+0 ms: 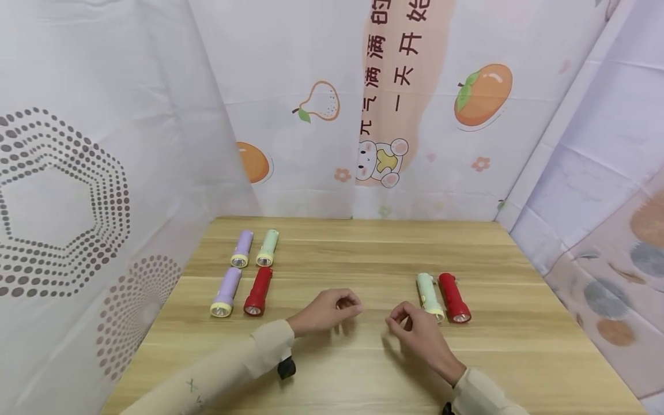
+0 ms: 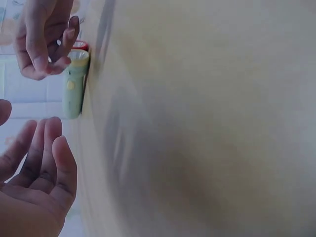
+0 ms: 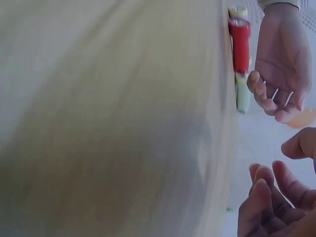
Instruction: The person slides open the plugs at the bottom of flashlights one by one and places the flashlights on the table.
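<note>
My left hand (image 1: 328, 312) hovers over the middle of the table, fingers loosely curled around nothing. Opposite it, my right hand (image 1: 415, 334) is likewise loosely curled and holds nothing, with a gap between the two. Just beyond the right hand lies a mint green flashlight (image 1: 429, 295), partly overlapped by it in the head view. A red flashlight (image 1: 454, 298) is beside that one on the right. To the left of the left hand lie another red flashlight (image 1: 258, 292) and a purple flashlight (image 1: 226, 293). Behind these are a second purple flashlight (image 1: 242, 249) and a mint green flashlight (image 1: 267, 248).
The wooden table (image 1: 353, 253) reaches back to a white printed curtain (image 1: 290, 52). Patterned cloth also hangs along the left and right sides. A black strap piece (image 1: 286, 368) shows under the left cuff.
</note>
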`<state>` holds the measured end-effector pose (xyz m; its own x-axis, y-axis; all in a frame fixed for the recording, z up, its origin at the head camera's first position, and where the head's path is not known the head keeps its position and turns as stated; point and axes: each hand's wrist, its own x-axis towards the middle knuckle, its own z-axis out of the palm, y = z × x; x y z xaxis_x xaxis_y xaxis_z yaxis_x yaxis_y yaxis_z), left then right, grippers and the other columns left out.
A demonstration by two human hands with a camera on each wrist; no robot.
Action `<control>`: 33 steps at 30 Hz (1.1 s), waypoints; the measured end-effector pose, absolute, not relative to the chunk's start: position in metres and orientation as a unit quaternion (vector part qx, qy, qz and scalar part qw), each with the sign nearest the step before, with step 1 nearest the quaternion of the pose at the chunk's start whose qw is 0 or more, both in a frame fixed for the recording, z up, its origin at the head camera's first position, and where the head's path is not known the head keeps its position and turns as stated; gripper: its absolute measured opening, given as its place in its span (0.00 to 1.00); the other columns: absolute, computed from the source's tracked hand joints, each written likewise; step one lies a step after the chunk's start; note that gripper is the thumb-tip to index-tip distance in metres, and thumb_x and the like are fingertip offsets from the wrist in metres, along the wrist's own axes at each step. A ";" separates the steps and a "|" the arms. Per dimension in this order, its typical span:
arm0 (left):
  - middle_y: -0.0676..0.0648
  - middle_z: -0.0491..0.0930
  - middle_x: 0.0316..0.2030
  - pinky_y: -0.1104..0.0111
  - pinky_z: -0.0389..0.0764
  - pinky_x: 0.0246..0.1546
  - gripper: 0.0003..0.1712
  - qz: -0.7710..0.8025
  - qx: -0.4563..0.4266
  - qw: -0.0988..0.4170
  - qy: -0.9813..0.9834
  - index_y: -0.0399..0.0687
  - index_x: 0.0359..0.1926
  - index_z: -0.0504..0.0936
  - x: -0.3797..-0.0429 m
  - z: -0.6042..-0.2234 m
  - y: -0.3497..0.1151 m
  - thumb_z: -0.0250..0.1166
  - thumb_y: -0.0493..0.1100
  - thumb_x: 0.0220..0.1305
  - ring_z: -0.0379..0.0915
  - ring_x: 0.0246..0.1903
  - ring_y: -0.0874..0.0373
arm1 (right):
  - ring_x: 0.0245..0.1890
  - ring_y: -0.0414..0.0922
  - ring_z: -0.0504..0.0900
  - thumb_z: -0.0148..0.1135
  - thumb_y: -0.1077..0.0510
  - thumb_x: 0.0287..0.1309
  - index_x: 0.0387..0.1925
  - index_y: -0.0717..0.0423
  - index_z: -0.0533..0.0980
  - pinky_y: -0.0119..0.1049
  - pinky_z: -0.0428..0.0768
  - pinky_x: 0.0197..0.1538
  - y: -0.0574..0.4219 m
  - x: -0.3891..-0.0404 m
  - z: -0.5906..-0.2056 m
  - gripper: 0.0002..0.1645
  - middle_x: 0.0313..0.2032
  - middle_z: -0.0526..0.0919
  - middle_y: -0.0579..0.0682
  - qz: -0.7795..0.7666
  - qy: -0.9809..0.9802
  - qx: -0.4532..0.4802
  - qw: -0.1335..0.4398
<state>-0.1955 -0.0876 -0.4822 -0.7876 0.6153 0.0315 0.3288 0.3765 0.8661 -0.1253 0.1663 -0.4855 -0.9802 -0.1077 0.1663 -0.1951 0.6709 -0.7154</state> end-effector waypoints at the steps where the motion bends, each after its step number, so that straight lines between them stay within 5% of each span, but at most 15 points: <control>1: 0.58 0.82 0.36 0.69 0.78 0.41 0.09 0.481 0.285 0.155 0.814 0.58 0.44 0.85 -0.191 -0.482 -0.091 0.63 0.54 0.75 0.76 0.38 0.64 | 0.25 0.36 0.77 0.71 0.58 0.64 0.34 0.47 0.80 0.29 0.76 0.30 0.163 -0.124 -0.487 0.06 0.28 0.81 0.36 0.400 -0.911 0.089 0.043; 14: 0.59 0.83 0.37 0.69 0.79 0.42 0.08 0.490 0.273 0.160 0.812 0.60 0.44 0.85 -0.175 -0.485 -0.111 0.64 0.54 0.74 0.78 0.39 0.63 | 0.24 0.35 0.77 0.69 0.53 0.67 0.36 0.46 0.79 0.30 0.76 0.27 0.146 -0.119 -0.496 0.05 0.28 0.81 0.36 0.406 -0.905 0.125 -0.008; 26: 0.57 0.83 0.37 0.68 0.80 0.43 0.12 0.488 0.251 0.123 0.827 0.53 0.46 0.85 -0.192 -0.478 -0.139 0.63 0.54 0.74 0.77 0.40 0.60 | 0.26 0.36 0.77 0.67 0.47 0.68 0.36 0.44 0.79 0.31 0.76 0.29 0.129 -0.133 -0.495 0.08 0.28 0.80 0.35 0.396 -0.913 0.101 -0.024; 33: 0.46 0.84 0.41 0.65 0.83 0.41 0.16 0.505 0.207 0.107 0.831 0.46 0.51 0.83 -0.212 -0.473 -0.172 0.63 0.52 0.75 0.80 0.39 0.57 | 0.28 0.39 0.78 0.65 0.47 0.70 0.35 0.47 0.81 0.32 0.76 0.31 0.109 -0.147 -0.488 0.10 0.28 0.82 0.40 0.424 -0.899 0.106 -0.026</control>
<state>-0.2115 -0.1720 -0.4730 -0.8918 0.4514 0.0307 0.2353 0.4049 0.8836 -0.1468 0.1091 -0.4882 -0.9762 -0.2125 0.0436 -0.1689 0.6184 -0.7675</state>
